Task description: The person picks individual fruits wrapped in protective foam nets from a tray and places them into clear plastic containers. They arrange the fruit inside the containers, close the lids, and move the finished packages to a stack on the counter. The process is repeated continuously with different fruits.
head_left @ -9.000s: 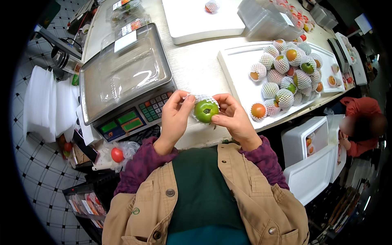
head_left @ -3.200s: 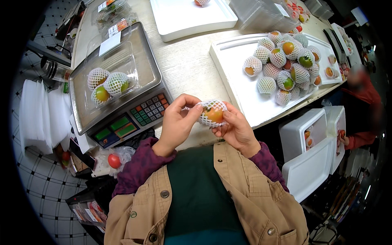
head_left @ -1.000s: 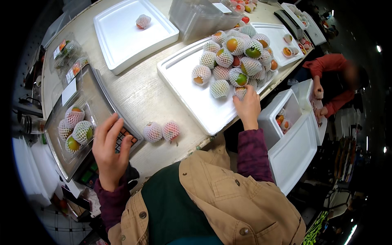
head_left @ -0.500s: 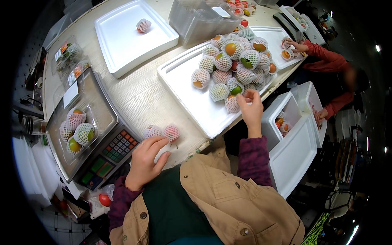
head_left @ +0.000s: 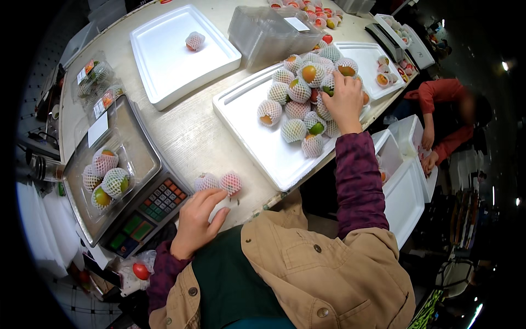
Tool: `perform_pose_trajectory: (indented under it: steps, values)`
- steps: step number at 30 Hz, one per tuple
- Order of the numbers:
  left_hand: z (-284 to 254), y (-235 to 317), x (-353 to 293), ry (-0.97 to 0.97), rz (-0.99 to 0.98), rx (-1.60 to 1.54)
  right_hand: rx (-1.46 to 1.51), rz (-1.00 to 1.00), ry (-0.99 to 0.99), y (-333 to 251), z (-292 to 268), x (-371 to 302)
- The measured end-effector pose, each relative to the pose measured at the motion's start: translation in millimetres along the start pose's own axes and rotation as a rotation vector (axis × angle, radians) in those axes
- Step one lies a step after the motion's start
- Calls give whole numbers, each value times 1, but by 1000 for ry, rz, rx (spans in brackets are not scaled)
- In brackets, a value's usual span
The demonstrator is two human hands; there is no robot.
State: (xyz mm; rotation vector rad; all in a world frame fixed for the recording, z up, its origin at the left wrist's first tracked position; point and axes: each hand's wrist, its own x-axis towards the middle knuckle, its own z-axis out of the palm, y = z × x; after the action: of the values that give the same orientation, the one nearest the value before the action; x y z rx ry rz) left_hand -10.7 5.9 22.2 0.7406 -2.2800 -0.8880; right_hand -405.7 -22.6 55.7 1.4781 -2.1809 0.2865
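Observation:
My right hand [head_left: 345,104] reaches into the heaped netted fruits, its thumb and fingers bent round a greenish netted fruit [head_left: 327,83] near the top. The fruits are round, red, orange or green, tomato-like, each in a white foam net. They sit on a white tray [head_left: 241,129]. At the table's near edge my left hand [head_left: 200,219] holds nothing, its thumb apart from its fingers. Just beyond its fingertips lie a white-netted fruit [head_left: 206,182] and a pink-netted fruit [head_left: 230,182].
On the left, a scale [head_left: 147,189] carries a clear box [head_left: 129,159] with several netted fruits. Behind stand a white tray [head_left: 159,94] with one fruit and stacked clear boxes [head_left: 257,41]. Foam bins [head_left: 402,192] and a person in red sleeves [head_left: 433,96] are at right.
My right hand has moved away from the pile's near edge to its upper right part. My left hand has barely shifted. The other person's hand has left the far tray.

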Motion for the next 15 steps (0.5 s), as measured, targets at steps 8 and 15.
perform_pose_trajectory:
  steps: [8,15]
  values:
    - [2,1,3,-34,-1,-29,684,-418,-329,-82,-12,-81]
    - [1,-7,-7,1,-30,17,555,-441,-181,-60,-18,-21]
